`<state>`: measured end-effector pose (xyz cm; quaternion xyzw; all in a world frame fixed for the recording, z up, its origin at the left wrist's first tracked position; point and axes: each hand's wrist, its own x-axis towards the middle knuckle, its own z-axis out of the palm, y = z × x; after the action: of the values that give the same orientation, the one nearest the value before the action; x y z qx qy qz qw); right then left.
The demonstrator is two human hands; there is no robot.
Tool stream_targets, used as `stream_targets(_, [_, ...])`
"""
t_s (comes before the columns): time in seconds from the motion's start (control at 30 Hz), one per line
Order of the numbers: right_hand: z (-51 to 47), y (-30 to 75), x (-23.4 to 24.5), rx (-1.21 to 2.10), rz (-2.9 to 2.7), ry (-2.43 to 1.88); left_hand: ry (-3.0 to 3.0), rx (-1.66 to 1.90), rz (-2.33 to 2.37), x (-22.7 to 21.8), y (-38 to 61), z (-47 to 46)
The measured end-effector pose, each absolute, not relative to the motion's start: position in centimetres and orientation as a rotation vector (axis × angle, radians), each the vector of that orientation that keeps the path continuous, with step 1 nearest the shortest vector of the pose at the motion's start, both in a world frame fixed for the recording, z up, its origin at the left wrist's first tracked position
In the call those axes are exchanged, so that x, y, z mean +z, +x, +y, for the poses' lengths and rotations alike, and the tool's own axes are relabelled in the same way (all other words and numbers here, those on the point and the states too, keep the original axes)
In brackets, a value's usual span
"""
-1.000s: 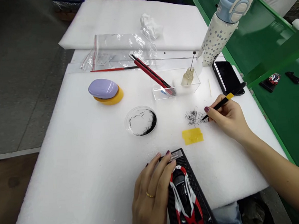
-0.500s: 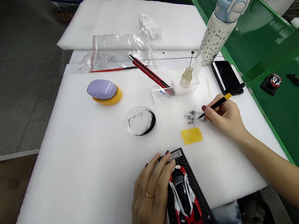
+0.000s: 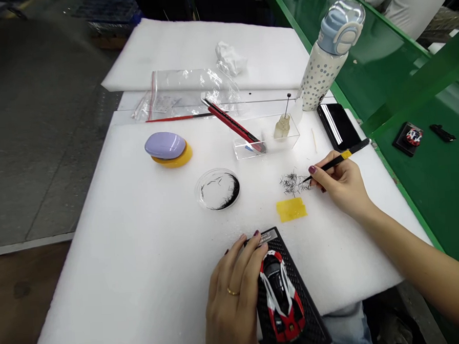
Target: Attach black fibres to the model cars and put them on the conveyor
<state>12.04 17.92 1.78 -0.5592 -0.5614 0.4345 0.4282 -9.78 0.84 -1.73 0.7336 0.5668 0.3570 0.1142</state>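
My left hand [image 3: 235,289], a gold ring on one finger, is closed around the left side of a black display base [image 3: 314,311]. Fixed on that base is a red, white and black model car [image 3: 281,297]; the thumb is out of sight. My right hand [image 3: 340,181] pinches black tweezers [image 3: 331,163] with a yellow band, tips pointing left and down. Those tips touch the edge of a scattered pile of tiny black slivers [image 3: 292,182]. Just below the pile lies a piece of yellow tape [image 3: 291,210].
A round clear dish [image 3: 200,199] holds more black slivers. Behind it are a purple-and-yellow case [image 3: 166,147], a clear tray [image 3: 247,153] with red-and-black tweezers [image 3: 235,126], and a small glass bottle [image 3: 282,127]. A phone [image 3: 338,126] and water bottle [image 3: 322,74] stand right.
The camera view has shifted a little, so the table items appear lower. My hands keep their holds, with the tweezers' tips still at the slivers.
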Motion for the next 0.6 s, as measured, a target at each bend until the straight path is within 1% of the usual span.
stream_targets(0.17, [16.6,13.1,2.1,1.086,-1.428,-1.372,2.141,1.048,1.689,-1.8,-9.6,0.5])
stream_targets(0.3, [15.5,14.0,1.7,0.889,-1.42,-1.432,2.195,0.986,1.559,-1.5,-10.3,0.4])
stream_targets(0.43, [15.7,14.0,1.1,0.896,-1.33,-1.409,2.289,0.991,1.485,-1.4,-10.4,1.0])
stream_targets(0.5, [15.1,14.2,1.1,0.856,-1.304,-1.392,2.327,1.037,1.451,-1.8,-10.4,1.2])
stream_targets(0.6, [11.8,16.3,1.5,0.703,-1.386,-1.465,2.419,1.041,1.418,-3.2,-11.6,1.3])
